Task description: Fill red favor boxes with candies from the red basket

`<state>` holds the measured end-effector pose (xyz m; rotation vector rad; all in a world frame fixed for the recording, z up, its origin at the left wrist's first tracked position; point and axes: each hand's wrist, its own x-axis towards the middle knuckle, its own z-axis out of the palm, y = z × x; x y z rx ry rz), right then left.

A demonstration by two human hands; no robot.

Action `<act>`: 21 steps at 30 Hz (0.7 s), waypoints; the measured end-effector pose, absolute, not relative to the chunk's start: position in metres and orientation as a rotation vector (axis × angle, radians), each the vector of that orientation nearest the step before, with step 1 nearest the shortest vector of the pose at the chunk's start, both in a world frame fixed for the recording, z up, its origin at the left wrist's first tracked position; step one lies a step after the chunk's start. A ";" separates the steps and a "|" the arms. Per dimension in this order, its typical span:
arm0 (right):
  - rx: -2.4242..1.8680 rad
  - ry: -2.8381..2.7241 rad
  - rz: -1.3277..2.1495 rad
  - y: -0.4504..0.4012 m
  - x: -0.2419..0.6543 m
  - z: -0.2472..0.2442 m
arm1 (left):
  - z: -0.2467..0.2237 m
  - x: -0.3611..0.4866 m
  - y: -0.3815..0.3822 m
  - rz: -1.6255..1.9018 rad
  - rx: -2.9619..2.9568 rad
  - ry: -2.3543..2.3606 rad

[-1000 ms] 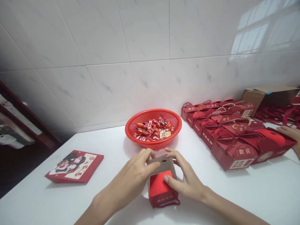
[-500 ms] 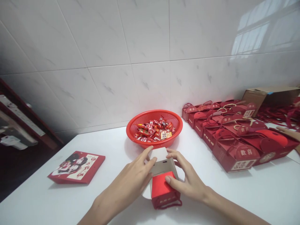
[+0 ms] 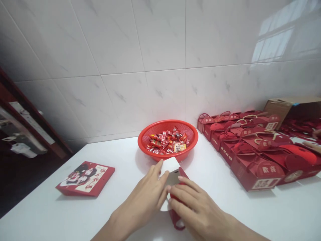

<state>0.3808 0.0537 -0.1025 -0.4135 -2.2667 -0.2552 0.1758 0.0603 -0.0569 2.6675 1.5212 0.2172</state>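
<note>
A red paper gift box (image 3: 171, 169) with a white inside stands partly folded in front of me, its flap raised. Its lower part is mostly hidden by my fingers, and a cord handle shows below. My left hand (image 3: 146, 195) grips the box's left side, fingertips against the white flap. My right hand (image 3: 194, 202) wraps over the right side and top of the same box. Just beyond it sits a red plastic basket (image 3: 142, 144) holding wrapped candies (image 3: 165, 142).
A flat red printed box (image 3: 86, 179) lies at the left of the white table (image 3: 125, 214). Several closed red gift boxes (image 3: 260, 170) stand in rows at the right. Behind them is a cardboard carton (image 3: 278, 108) by red ribbons. Another person's hand (image 3: 312, 146) shows at the right edge.
My right hand has moved down over the box's red panel and covers it. The box has turned a little, and the view has shifted slightly.
</note>
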 end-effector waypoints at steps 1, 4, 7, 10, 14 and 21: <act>-0.441 -2.276 -0.251 0.051 0.378 -0.103 | -0.059 0.176 0.061 0.225 2.675 1.518; -0.635 -2.281 -0.257 0.049 0.374 -0.106 | -0.061 0.177 0.061 0.236 2.672 1.521; -0.787 -2.309 -0.240 0.051 0.375 -0.111 | -0.059 0.178 0.059 0.170 2.643 1.554; -0.798 -2.317 -0.128 0.052 0.378 -0.110 | -0.055 0.180 0.057 0.082 2.620 1.574; -0.666 -2.188 0.023 0.049 0.384 -0.098 | -0.051 0.183 0.055 0.058 2.645 1.593; -0.304 -2.248 0.128 0.046 0.389 -0.095 | -0.051 0.186 0.057 0.130 2.650 1.683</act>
